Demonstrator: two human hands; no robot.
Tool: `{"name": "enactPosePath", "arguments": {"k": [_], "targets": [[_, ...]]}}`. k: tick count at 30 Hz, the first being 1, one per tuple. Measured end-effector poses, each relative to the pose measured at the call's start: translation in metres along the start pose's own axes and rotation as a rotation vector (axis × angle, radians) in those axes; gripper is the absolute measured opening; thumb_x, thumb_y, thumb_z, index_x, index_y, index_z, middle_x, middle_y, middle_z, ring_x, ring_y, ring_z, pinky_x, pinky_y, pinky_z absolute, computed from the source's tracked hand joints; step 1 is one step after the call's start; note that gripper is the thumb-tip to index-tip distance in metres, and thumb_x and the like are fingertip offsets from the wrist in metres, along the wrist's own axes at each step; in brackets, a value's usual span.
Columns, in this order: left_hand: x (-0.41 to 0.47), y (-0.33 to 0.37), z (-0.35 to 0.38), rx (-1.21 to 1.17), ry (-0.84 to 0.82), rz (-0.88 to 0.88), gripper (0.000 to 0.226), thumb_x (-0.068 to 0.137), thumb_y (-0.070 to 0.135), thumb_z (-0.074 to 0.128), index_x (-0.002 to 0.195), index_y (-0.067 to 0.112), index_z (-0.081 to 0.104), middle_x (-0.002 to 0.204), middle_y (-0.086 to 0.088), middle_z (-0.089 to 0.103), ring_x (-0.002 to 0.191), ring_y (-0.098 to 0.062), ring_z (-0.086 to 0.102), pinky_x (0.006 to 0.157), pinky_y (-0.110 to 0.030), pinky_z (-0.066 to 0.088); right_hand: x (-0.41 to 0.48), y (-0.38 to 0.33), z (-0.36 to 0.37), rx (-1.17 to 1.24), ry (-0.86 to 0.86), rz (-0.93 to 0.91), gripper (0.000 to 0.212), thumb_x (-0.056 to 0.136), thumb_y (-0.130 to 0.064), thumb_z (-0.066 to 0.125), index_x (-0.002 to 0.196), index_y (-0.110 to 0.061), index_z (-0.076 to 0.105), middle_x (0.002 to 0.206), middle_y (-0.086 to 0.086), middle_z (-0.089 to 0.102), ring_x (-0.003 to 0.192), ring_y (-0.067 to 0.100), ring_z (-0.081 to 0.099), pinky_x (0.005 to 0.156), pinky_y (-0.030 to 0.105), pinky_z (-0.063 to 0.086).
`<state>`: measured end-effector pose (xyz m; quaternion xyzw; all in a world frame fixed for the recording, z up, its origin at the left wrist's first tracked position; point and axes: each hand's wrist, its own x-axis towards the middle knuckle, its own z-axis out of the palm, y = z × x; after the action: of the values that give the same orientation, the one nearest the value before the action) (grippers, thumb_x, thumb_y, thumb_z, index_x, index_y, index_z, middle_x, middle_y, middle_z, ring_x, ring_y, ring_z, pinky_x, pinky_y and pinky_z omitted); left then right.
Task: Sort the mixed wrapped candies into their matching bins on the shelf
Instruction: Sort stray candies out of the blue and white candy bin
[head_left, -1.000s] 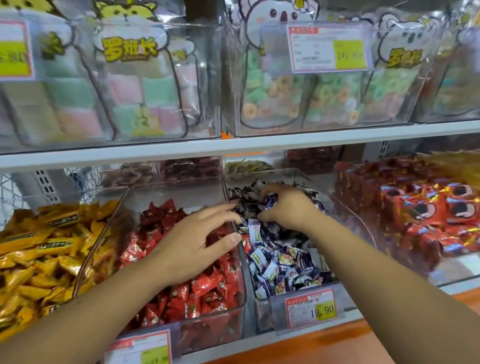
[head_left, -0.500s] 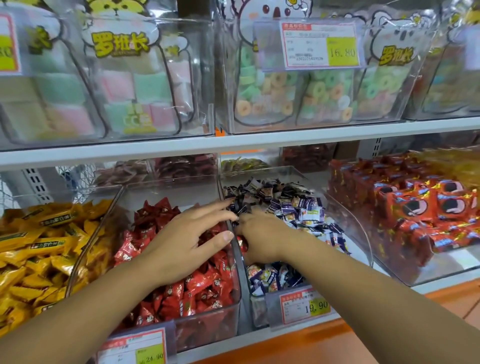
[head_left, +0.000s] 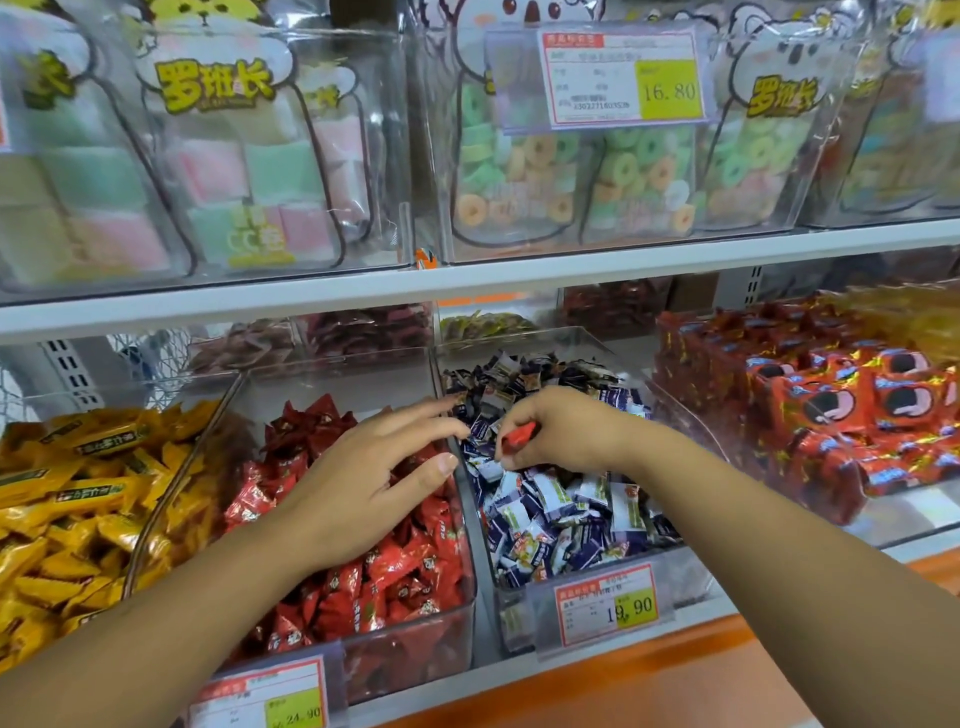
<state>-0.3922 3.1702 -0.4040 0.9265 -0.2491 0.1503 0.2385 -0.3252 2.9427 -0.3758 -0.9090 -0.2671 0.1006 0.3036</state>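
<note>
Yellow-wrapped candies (head_left: 78, 493) fill the yellow bin (head_left: 171, 483), a clear box at the lower left of the frame. Just right of it, the red bin (head_left: 415, 654) holds a heap of red-wrapped candies (head_left: 405, 566), and a 24.90 price tag (head_left: 260, 696) is on its front at the bottom edge.

The left hand (head_left: 363, 478) is over this red heap, palm down. Its grip is wide, with fingers straight and spread, holding nothing. The fingertips reach the wall shared with the next bin. Whether the palm touches the candies under it cannot be told.

Right of that wall, at the middle of the frame, the blue bin (head_left: 691, 577) is heaped with blue-and-white candies (head_left: 561, 514) and carries a 19.90 price tag (head_left: 605, 603) on its front. The right hand (head_left: 566, 431) is above this heap, its grip narrow, pinching a single red candy (head_left: 519, 435) between thumb and fingers. The red candy is just above the blue-and-white heap, close to the left fingertips but apart from them.

At the right edge, red packets (head_left: 831, 405) printed with dark round shapes are stacked in another clear bin.

Across the upper half, a white shelf board (head_left: 467, 286) bears bags of pastel marshmallows (head_left: 234, 171) at upper left. Bags of ring gummies (head_left: 571, 171) stand at upper middle behind a 16.80 price tag (head_left: 621, 78).
</note>
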Motion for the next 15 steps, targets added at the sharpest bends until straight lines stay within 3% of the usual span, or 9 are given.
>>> {"name": "enactPosePath", "arguments": {"k": [5,9,12,15], "targets": [[0.003,0.002,0.001,-0.040,0.038,-0.027,0.048,0.089,0.071,0.030,0.127,0.054,0.052,0.143,0.034,0.037,0.133,0.014,0.028,0.108,-0.022,0.025,-0.005,0.000,-0.007,0.147,0.002,0.017,0.008,0.083,-0.015,0.074,0.090,-0.015,0.076,0.087,-0.007,0.074,0.086,0.008,0.067,0.086,0.025,0.052],[0.013,0.011,-0.001,-0.035,0.107,-0.093,0.050,0.082,0.076,0.039,0.119,0.050,0.060,0.131,0.028,0.052,0.126,0.005,0.041,0.105,-0.028,0.033,-0.011,0.001,-0.014,0.185,0.016,0.014,0.007,0.085,-0.018,0.072,0.089,-0.018,0.078,0.077,-0.018,0.073,0.075,-0.007,0.065,0.073,0.012,0.046],[0.024,0.024,-0.001,0.017,0.156,-0.117,0.038,0.083,0.063,0.057,0.117,0.046,0.063,0.122,0.024,0.059,0.119,-0.001,0.046,0.094,-0.026,0.036,-0.012,0.004,-0.016,0.180,0.026,0.032,0.006,0.084,-0.019,0.073,0.088,-0.020,0.078,0.074,-0.016,0.072,0.072,-0.004,0.066,0.077,0.018,0.049],[0.029,0.030,0.002,0.024,0.152,-0.100,0.030,0.089,0.050,0.059,0.118,0.045,0.062,0.122,0.024,0.058,0.120,-0.004,0.045,0.095,-0.027,0.036,-0.013,0.002,-0.017,0.082,0.085,0.007,0.008,0.085,-0.013,0.072,0.085,-0.020,0.077,0.067,-0.020,0.069,0.067,-0.007,0.064,0.072,0.016,0.047]]}}
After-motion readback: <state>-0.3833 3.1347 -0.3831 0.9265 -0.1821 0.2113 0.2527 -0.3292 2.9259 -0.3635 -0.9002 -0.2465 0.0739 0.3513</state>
